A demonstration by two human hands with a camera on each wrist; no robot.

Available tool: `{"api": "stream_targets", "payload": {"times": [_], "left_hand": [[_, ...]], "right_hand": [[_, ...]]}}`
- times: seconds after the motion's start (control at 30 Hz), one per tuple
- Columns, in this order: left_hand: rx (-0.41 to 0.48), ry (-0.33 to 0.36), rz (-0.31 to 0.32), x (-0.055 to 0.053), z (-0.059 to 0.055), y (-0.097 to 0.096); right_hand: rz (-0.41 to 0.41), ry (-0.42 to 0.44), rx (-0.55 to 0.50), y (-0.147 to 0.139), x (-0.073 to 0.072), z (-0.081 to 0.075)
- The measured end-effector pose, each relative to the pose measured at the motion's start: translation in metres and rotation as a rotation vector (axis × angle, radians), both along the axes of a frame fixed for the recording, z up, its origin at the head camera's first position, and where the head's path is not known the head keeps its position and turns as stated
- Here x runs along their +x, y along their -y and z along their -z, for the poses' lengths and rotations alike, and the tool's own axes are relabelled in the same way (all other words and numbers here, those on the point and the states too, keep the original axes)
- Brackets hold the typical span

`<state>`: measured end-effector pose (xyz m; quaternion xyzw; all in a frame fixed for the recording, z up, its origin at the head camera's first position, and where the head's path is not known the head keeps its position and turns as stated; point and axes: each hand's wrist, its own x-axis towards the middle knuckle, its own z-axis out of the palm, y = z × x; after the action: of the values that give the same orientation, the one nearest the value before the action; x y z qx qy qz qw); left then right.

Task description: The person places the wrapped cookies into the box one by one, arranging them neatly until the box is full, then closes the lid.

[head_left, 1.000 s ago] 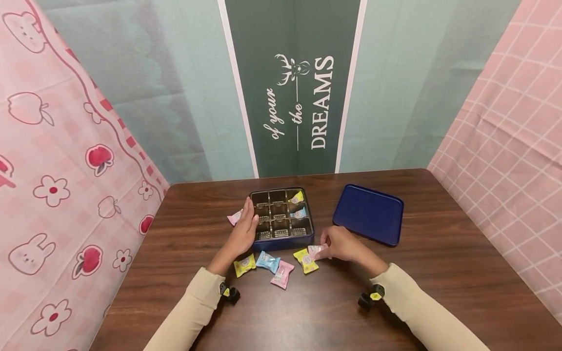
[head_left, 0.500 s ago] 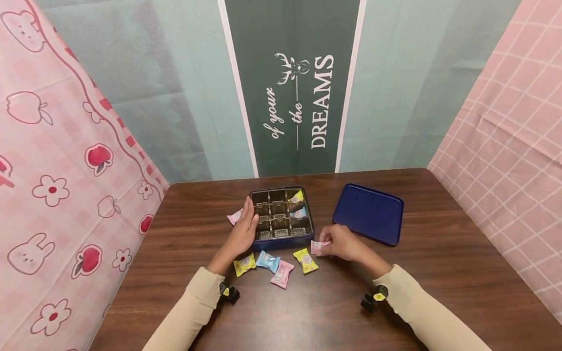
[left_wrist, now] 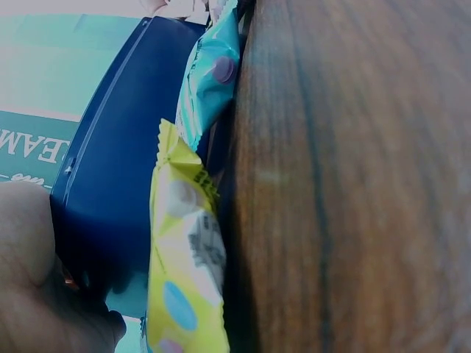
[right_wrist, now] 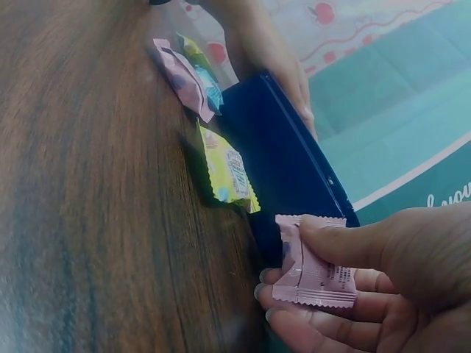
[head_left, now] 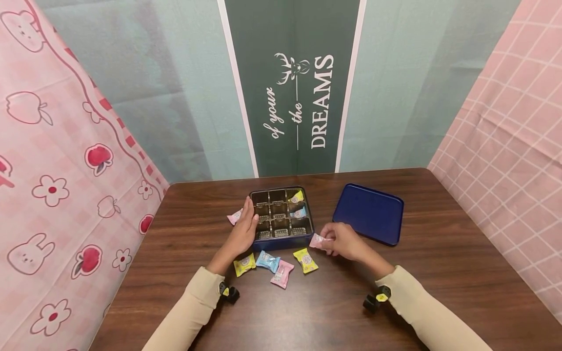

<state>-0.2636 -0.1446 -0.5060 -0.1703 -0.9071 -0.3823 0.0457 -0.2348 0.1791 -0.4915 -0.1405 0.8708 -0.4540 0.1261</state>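
Observation:
A dark blue tin (head_left: 283, 242) with a black divided insert stands on the table. Its right column holds a yellow wrapped candy (head_left: 296, 197) at the back and a blue wrapped candy (head_left: 299, 213) in the middle. My left hand (head_left: 242, 231) rests with straight fingers against the tin's left side. Just off the tin's front right corner, my right hand (head_left: 345, 240) pinches a pink wrapped candy (right_wrist: 315, 266) between thumb and fingers. Before the tin lie a yellow candy (head_left: 305, 261), a pink candy (head_left: 282, 274), a blue candy (head_left: 268, 262) and another yellow candy (head_left: 244, 265).
A blue lid (head_left: 370, 213) lies to the right, behind my right hand. Beyond my left hand, one more pink candy (head_left: 234, 217) shows partly. Fabric curtains (head_left: 197, 97) stand behind and beside the wooden table (head_left: 307, 317).
My right hand has lifted the pink candy away from beside the front yellow one, moving it slightly back and turning it in the fingers. The left hand stays put.

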Motion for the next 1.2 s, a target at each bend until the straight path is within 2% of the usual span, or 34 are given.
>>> {"api": "stream_targets", "payload": {"times": [0.27, 0.57, 0.8, 1.2], "left_hand": [[0.004, 0.009, -0.003, 0.001, -0.002, 0.000], [0.000, 0.002, -0.001, 0.000, -0.004, 0.000], [-0.002, 0.002, -0.002, 0.002, -0.004, 0.000], [0.004, 0.000, 0.001, 0.002, -0.005, -0.001]], "right_hand": [[0.030, 0.027, -0.049, -0.003, 0.000, -0.001], [0.062, -0.040, -0.112, -0.009, 0.001, -0.005], [0.103, -0.041, -0.176, -0.013, 0.000, -0.005], [0.061, 0.019, -0.288, -0.017, -0.001, -0.009]]}}
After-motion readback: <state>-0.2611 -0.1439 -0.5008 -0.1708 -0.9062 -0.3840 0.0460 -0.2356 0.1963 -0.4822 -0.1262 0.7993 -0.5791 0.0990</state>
